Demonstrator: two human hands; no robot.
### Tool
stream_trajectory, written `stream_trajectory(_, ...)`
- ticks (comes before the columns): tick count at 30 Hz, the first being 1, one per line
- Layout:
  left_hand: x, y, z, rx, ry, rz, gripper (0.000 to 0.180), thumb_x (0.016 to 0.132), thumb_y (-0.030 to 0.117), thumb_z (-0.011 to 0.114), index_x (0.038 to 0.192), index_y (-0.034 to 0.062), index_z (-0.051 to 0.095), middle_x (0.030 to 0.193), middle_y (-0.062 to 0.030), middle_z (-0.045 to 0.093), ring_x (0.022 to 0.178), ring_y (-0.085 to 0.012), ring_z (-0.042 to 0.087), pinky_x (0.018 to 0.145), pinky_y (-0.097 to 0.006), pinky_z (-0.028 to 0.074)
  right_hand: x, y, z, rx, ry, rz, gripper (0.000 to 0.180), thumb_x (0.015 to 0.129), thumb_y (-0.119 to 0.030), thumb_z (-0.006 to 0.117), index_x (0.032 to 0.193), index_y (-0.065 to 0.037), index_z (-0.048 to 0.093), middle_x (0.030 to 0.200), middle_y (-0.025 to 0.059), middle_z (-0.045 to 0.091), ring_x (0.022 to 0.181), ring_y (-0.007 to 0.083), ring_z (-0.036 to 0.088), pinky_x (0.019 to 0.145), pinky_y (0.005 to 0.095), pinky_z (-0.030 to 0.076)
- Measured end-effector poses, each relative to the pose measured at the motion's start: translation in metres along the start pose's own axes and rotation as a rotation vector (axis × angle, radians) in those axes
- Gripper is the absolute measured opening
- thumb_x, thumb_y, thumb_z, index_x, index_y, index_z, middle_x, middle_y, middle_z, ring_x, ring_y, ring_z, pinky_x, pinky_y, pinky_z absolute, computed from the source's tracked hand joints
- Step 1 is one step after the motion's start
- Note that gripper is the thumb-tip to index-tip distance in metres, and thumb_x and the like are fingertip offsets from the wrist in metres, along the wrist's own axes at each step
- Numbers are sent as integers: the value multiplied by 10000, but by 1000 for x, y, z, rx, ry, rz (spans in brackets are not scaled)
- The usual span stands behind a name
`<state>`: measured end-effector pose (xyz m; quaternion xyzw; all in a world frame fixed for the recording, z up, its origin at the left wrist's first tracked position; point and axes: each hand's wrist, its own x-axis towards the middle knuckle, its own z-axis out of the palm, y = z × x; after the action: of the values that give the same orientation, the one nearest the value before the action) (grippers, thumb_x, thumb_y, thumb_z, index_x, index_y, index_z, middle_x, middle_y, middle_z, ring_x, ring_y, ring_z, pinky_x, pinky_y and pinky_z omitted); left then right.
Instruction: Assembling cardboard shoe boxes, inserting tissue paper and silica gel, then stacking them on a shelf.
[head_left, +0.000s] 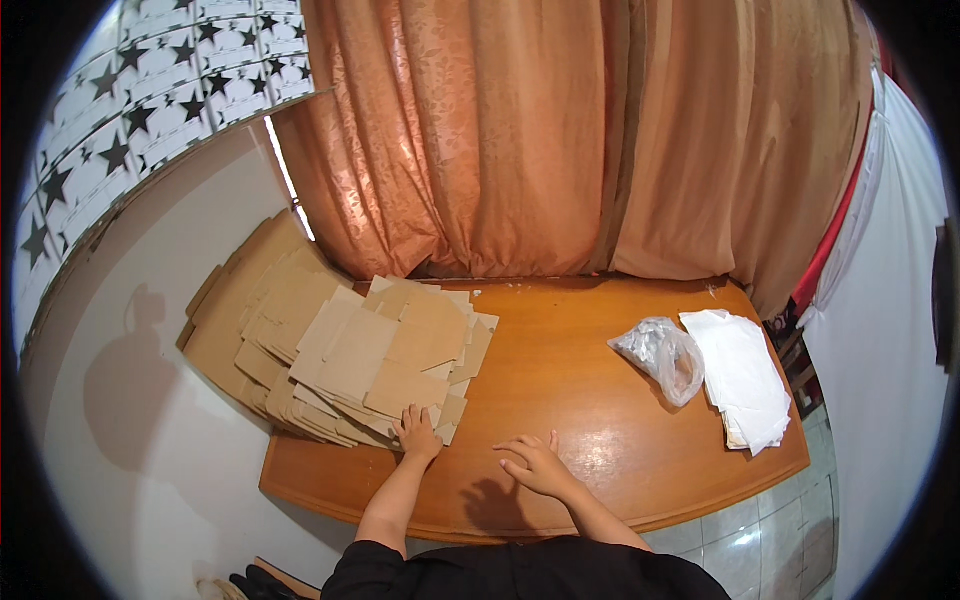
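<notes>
Across your worktop [560, 365], an uneven cardboard heap [345, 350] fills the left side, its overlapping layers liable to slide if pushed unevenly. Your left grip [418, 438], fingers spread, rests on its near edge, where a drag could topple loose pieces; your right grip [542, 470], fingers parted, hovers beside it, bracing nothing.

Brown wooden table [560, 375]: flat cardboard pieces [345, 350] piled left; plastic bag [660, 360], white sheets [742, 380] right.
</notes>
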<state>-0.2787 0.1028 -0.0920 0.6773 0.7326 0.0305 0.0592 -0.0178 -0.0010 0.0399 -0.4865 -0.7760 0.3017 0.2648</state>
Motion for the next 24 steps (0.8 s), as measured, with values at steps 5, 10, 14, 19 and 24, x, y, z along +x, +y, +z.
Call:
stream_trajectory(5, 12, -7, 2, 38, 91, 106, 597, 740, 245, 635, 1284, 93, 442, 1356, -120, 372, 1293, -279, 305, 1031, -619, 149, -3, 4, 3, -20, 7, 114, 326, 868, -345, 540, 1149, -186, 581, 1160, 64, 552, 1168, 260, 459, 979, 683, 54)
stream_trajectory(10, 19, -8, -11, -52, 220, 249, 350, 819, 235, 583, 1158, 146, 576, 1272, -94, 476, 1231, -272, 398, 1020, -631, 129, -12, 12, 23, 47, -22, 155, 349, 881, -368, 505, 1174, -187, 561, 1149, 72, 546, 1163, 257, 474, 992, 696, 36)
stream_trajectory(14, 20, -13, -31, -376, 526, 181, 251, 890, 206, 515, 1114, 130, 597, 1184, -69, 574, 1179, -240, 469, 1019, -602, 89, -15, 17, 24, 89, -12, 228, 357, 873, -372, 519, 1175, -185, 559, 1138, 87, 548, 1154, 272, 477, 1002, 675, 44)
stream_trajectory(19, 9, -5, -109, -667, 896, 92, 199, 935, 201, 473, 966, 50, 600, 1019, -76, 615, 935, -240, 551, 955, -441, 297, -10, 34, 19, 127, 147, 272, 359, 858, -363, 542, 1166, -179, 560, 1137, 99, 547, 1126, 279, 490, 999, 656, 89)
stream_trajectory(24, -12, -10, -146, -1209, 995, 162, 309, 969, 271, 430, 927, -10, 552, 873, -88, 530, 823, -193, 506, 757, -309, 418, -1, 32, 7, 94, 483, 421, 423, 864, -342, 537, 1243, -159, 493, 1234, 128, 472, 1215, 323, 388, 999, 648, 108)
